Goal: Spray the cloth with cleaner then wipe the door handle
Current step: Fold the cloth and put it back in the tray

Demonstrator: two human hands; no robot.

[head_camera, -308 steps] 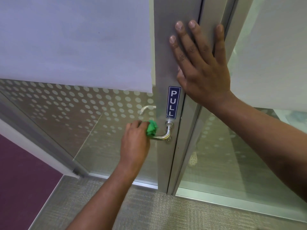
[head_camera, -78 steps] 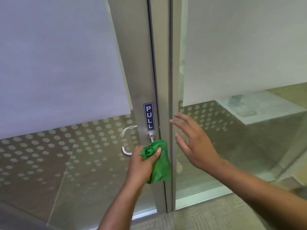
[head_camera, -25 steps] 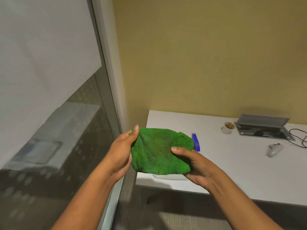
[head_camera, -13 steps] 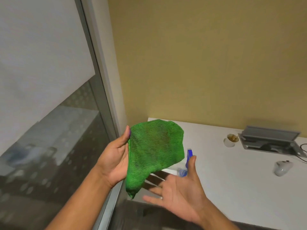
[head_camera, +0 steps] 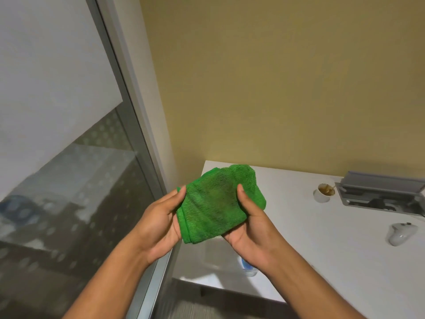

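1. Our left hand (head_camera: 161, 222) grips the left edge of the green cloth (head_camera: 218, 203), thumb on top and the fingers curled underneath it.
2. Our right hand (head_camera: 250, 229) grips the right side the same way: the thumb presses down on the upper face, and the fingers wrap under the fabric, out of sight.
3. The cloth sits folded between the two thumbs, bunched into a thick pad, with a darker patch in its middle, just inside the right thumb tip.
4. Below the right wrist a small blue and clear thing (head_camera: 247, 267) peeks out; it may be the spray bottle, though too little shows for us to be sure.
5. Under and beyond both hands lies the white desk (head_camera: 322, 249), its near corner just below the cloth.
6. Further right of the right hand stand a paper cup (head_camera: 323, 194) and, beside it, a grey open cable box (head_camera: 379, 194).
7. Nearer than those, well right of the hand, lies a white controller (head_camera: 401, 233).
8. Left of the left hand runs a glass partition (head_camera: 69, 180) with a frosted band and dots, framed in metal.
9. Behind everything rises a yellow wall (head_camera: 276, 77).
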